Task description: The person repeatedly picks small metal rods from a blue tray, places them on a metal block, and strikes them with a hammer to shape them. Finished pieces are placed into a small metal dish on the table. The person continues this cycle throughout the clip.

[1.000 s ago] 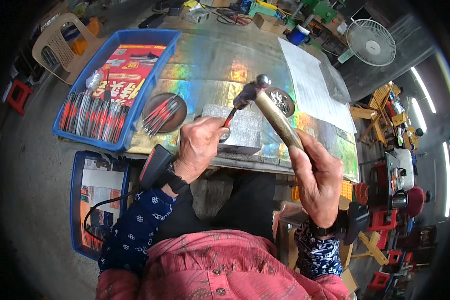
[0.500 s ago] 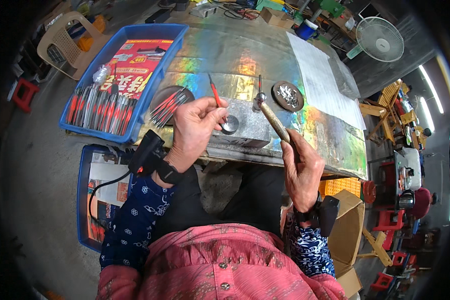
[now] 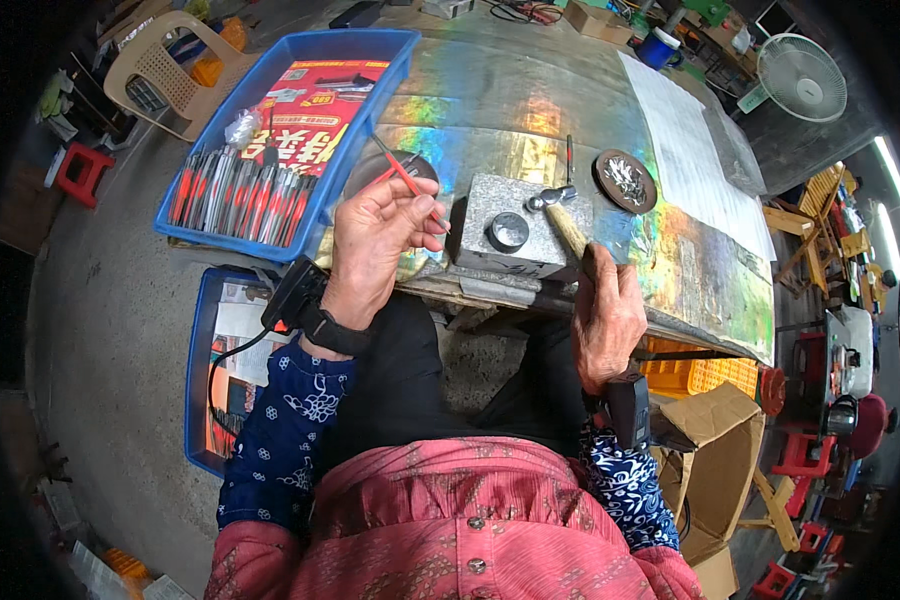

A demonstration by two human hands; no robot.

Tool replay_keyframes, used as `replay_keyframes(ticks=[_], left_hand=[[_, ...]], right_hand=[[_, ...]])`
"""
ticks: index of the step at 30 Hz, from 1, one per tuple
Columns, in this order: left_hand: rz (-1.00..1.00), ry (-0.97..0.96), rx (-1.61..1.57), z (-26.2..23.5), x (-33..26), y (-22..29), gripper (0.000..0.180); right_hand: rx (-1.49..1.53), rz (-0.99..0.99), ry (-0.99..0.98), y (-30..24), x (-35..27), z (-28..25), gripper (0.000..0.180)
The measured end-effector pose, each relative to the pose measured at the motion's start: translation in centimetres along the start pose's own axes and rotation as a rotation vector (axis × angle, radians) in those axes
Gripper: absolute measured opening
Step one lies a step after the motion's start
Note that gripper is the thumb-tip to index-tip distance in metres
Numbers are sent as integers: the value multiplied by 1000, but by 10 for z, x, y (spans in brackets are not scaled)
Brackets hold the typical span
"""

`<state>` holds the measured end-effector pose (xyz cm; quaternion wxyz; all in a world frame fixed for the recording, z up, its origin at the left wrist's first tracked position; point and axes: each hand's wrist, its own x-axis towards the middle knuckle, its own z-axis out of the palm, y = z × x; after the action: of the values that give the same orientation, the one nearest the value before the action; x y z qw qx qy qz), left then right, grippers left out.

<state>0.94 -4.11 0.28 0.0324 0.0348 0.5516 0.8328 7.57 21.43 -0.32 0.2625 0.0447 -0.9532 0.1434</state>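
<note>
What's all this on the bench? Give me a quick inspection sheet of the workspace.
Surface: shiny metal-clad bench.
Job's things: grey block with round die; hammer; thin red-handled tool.
Clutter: blue tray of red-handled tools; dish of small metal bits.
Hands: left hand pinches the red tool; right hand grips the hammer handle.
Cables: black cable from a wrist device.
Surroundings: fan, cardboard box, plastic chair.

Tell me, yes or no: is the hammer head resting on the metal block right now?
Yes. The right hand holds the hammer by its handle, and its head sits on the top of the grey metal block.
</note>
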Motion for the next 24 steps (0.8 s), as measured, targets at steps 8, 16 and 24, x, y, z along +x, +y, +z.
replay_keyframes(ticks=[8,16,24], left_hand=[[257,160,720,-38,9,5,24],[534,72,1667,-49,15,-11,10],[456,62,1825,-51,22,-19,12]], right_hand=[[87,63,-98,-2,4,6,45],[82,70,-143,-3,5,5,48],[113,72,-150,-2,5,8,47]])
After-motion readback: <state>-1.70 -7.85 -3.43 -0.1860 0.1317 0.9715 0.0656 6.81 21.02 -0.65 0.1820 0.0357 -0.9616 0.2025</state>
